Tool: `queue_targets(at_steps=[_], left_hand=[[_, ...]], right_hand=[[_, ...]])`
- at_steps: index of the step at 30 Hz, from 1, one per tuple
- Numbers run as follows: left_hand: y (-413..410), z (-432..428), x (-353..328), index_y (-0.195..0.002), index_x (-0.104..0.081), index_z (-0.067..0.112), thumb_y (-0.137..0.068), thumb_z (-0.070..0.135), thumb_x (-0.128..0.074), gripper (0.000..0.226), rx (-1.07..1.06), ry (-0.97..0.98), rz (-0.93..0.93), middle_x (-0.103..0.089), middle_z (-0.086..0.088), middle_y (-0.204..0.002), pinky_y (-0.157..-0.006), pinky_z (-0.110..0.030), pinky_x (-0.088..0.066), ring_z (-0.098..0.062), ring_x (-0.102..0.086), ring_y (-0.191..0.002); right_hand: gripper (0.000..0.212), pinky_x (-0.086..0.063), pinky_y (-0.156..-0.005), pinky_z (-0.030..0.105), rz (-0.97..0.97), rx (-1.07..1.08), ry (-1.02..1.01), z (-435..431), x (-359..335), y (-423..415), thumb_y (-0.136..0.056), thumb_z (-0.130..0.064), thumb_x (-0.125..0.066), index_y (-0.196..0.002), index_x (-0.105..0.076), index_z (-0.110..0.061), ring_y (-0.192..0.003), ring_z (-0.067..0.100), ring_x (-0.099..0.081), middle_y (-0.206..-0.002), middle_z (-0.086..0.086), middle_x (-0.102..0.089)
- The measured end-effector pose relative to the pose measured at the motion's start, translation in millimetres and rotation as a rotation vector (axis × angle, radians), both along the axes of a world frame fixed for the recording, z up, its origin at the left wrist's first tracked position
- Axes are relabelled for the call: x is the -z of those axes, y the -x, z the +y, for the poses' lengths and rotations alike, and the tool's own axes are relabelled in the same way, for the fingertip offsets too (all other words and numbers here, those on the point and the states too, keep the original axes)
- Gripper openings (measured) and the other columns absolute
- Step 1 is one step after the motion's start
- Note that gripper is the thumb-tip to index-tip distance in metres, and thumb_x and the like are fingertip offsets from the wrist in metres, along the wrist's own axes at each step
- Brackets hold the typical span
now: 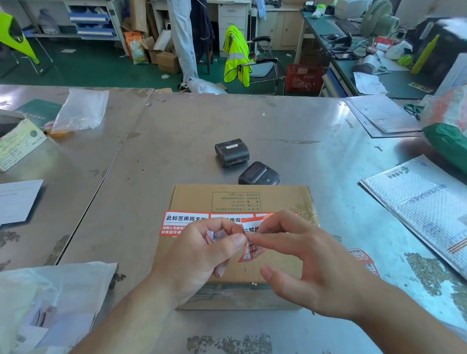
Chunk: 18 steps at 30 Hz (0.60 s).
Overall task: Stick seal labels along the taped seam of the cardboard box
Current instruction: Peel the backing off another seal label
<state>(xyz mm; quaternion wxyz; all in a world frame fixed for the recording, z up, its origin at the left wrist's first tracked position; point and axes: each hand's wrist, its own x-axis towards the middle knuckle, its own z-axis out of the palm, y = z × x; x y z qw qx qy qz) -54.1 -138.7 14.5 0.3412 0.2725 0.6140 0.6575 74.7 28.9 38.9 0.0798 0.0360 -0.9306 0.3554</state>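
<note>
Both grips pinched together over the cardboard box [228, 202], sharing one red-and-white seal label [251, 252]. Left hand [202, 252] closed around a small wad of backing paper, thumb tip pressing the label's edge. Right hand [303, 258] holding the same label between thumb and forefinger, remaining fingers spread loosely. Label curled and hanging just above the box top, not yet flat on it.

Box resting flat on the metal bench [168, 143], near its front edge, directly under the hands. Stuck labels [184, 222] already laid side by side along the seam, running from the box's left edge toward the middle; right stretch of the seam apparently bare, glossy tape [306, 213] showing there.

Step in hand, by the look of it: peeling a fresh label free of its backing. Next move likely calls for carrying it right, lining it up beside the last stuck label, then smoothing it flat across the tape.

Two small black printers [231, 151] beyond the box, untouched.
</note>
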Motion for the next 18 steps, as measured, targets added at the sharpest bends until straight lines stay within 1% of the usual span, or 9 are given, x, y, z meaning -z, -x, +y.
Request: queue_targets(at_steps=[2,6,8,10,14,16,18], left_hand=[[-0.7,-0.3,-2.3,-0.067,-0.066,0.021,-0.072,0.034,-0.068,0.014,0.013,0.004,0.008,-0.052,0.006,-0.047,-0.045,-0.017,-0.033,-0.009,-0.039,-0.039],[-2.7,-0.8,-6.1,-0.065,-0.064,0.019,-0.079,0.018,-0.066,0.014,0.030,0.014,0.027,-0.059,0.006,-0.047,-0.045,-0.016,-0.035,-0.009,-0.040,-0.040],[-2.5,-0.2,-5.9,-0.066,-0.064,0.019,-0.076,0.023,-0.068,0.011,0.030,0.016,0.031,-0.058,0.006,-0.048,-0.045,-0.017,-0.036,-0.010,-0.040,-0.041],[-2.4,0.7,-4.2,-0.067,-0.065,0.018,-0.071,0.031,-0.068,0.015,0.012,0.034,0.037,-0.057,0.006,-0.048,-0.046,-0.018,-0.036,-0.012,-0.041,-0.042],[-2.6,1.3,-2.1,-0.066,-0.067,0.019,-0.068,0.035,-0.068,0.016,-0.021,0.069,0.049,-0.055,0.007,-0.048,-0.046,-0.019,-0.037,-0.012,-0.042,-0.043],[-4.4,2.6,-3.5,-0.064,-0.068,0.020,-0.066,0.033,-0.069,0.013,-0.022,0.053,0.041,-0.060,0.007,-0.055,-0.046,-0.018,-0.037,-0.010,-0.044,-0.044],[-7.0,5.8,-5.0,-0.059,-0.067,0.018,-0.067,0.021,-0.071,0.009,-0.045,-0.012,-0.019,-0.069,0.009,-0.073,-0.046,-0.014,-0.038,-0.005,-0.049,-0.045]], right_hand=[[0.044,-0.050,-0.088,0.032,-0.005,0.005,-0.009,-0.8,-0.4,-0.5,-0.085,-0.040,-0.059,-0.127,-0.067,-0.029,-0.105,0.009,-0.059,-0.112,-0.011,-0.055],[0.044,-0.049,-0.088,0.028,-0.010,0.014,-0.022,-2.0,-2.5,-0.5,-0.085,-0.042,-0.059,-0.125,-0.069,-0.028,-0.105,0.007,-0.058,-0.111,-0.012,-0.055],[0.043,-0.049,-0.088,0.027,-0.011,0.012,-0.040,-2.7,-2.9,-0.7,-0.085,-0.042,-0.059,-0.123,-0.069,-0.027,-0.105,0.006,-0.056,-0.109,-0.013,-0.055],[0.043,-0.048,-0.087,0.026,-0.015,0.014,-0.056,-3.4,-3.2,-1.5,-0.084,-0.043,-0.058,-0.124,-0.069,-0.028,-0.104,0.006,-0.055,-0.109,-0.013,-0.055],[0.046,-0.048,-0.089,0.027,-0.027,0.019,-0.054,-3.9,-3.1,-2.4,-0.085,-0.044,-0.058,-0.127,-0.067,-0.028,-0.107,0.007,-0.055,-0.110,-0.012,-0.055],[0.047,-0.047,-0.091,0.023,-0.022,0.022,-0.028,-3.3,-2.3,-3.1,-0.085,-0.042,-0.058,-0.129,-0.066,-0.028,-0.109,0.005,-0.055,-0.112,-0.014,-0.055],[0.048,-0.044,-0.093,0.017,-0.022,0.033,0.018,-3.3,-1.4,-4.0,-0.085,-0.041,-0.058,-0.131,-0.065,-0.028,-0.112,0.003,-0.055,-0.114,-0.017,-0.054]])
